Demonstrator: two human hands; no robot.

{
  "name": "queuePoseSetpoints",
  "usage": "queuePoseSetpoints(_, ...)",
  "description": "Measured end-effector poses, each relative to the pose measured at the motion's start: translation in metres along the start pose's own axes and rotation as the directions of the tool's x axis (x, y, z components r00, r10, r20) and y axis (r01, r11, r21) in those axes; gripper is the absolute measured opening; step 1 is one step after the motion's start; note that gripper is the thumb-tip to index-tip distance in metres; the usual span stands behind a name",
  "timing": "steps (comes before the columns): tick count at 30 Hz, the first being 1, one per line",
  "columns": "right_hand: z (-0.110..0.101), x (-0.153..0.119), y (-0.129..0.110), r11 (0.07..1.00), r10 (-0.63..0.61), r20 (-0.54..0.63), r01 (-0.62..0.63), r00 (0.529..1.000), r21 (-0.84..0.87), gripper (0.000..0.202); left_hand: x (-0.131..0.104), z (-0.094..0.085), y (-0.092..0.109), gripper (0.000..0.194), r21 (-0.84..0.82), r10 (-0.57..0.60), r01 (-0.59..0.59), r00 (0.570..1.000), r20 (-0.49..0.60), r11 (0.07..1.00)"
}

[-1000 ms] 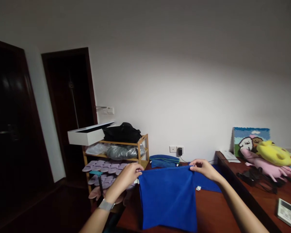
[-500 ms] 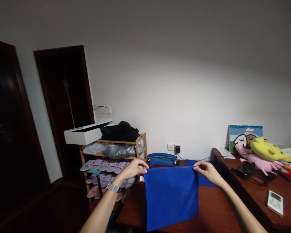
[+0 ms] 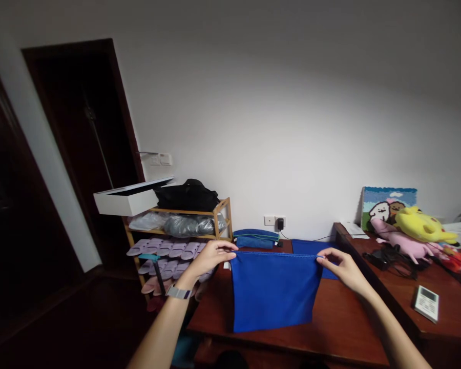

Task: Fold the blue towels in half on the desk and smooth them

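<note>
A flat piece of blue cloth (image 3: 274,292) with a stitched top edge hangs upright above the brown table (image 3: 341,318). My left hand (image 3: 217,254) pinches its upper left corner between thumb and fingers. The upper right corner is pinched by my right hand (image 3: 338,264). Behind the cloth, another blue piece (image 3: 305,247) lies flat on the table, partly hidden. A rolled blue-green bundle (image 3: 255,239) rests at the back of the table against the wall.
At the left stands a wooden rack (image 3: 225,207) with purple slippers (image 3: 176,249), a black bag (image 3: 186,196) and a white box (image 3: 125,202). On the right desk (image 3: 399,302) are plush toys (image 3: 424,225), a calculator-like device (image 3: 426,303) and a picture (image 3: 392,202). A plugged-in charger (image 3: 280,224) trails a cable.
The view has tilted down slightly. Both hands still grip the corners and are a little farther apart; the cloth's lower edge has swung up and away, so it looks shorter.
</note>
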State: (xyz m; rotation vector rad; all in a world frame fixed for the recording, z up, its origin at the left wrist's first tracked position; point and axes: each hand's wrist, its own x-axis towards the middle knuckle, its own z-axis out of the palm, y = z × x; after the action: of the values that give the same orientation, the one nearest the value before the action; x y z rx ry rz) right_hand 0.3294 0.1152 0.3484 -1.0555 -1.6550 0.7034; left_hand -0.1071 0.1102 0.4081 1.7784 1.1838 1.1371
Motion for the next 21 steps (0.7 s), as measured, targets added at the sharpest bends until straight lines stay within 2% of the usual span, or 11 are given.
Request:
queuePoseSetpoints(5, 0.007, -0.008, 0.002, 0.994, 0.023, -0.129, -0.009, 0.991, 0.105, 0.046, -0.004, 0.026, -0.02, 0.04, -0.189, 0.027, -0.072, 0.973, -0.229, 0.979)
queuePoseSetpoints(8, 0.015, -0.017, 0.005, 0.983, 0.076, -0.265, -0.027, 0.961, 0.182, 0.049, -0.006, 0.045, -0.031, 0.038, -0.281, 0.036, -0.138, 0.939, -0.341, 0.95)
queuePoseSetpoints(12, 0.028, -0.029, 0.008, 0.97, 0.137, -0.445, -0.028, 0.885, 0.243, 0.052, -0.003, 0.065, -0.039, 0.041, -0.439, -0.008, -0.193, 0.909, -0.416, 0.877)
queuePoseSetpoints(15, 0.035, -0.038, 0.009, 0.973, 0.135, -0.533, -0.011, 0.835, 0.229, 0.052, 0.001, 0.075, -0.042, 0.041, -0.493, -0.049, -0.2, 0.893, -0.447, 0.847)
queuePoseSetpoints(18, 0.038, -0.047, 0.01, 0.981, 0.098, -0.564, 0.017, 0.82, 0.194, 0.048, -0.001, 0.079, -0.044, 0.041, -0.508, -0.077, -0.223, 0.861, -0.503, 0.832)
queuePoseSetpoints(21, 0.04, -0.052, 0.011, 0.984, 0.078, -0.573, 0.03, 0.816, 0.175, 0.045, -0.006, 0.083, -0.045, 0.04, -0.455, -0.068, -0.24, 0.824, -0.562, 0.857)
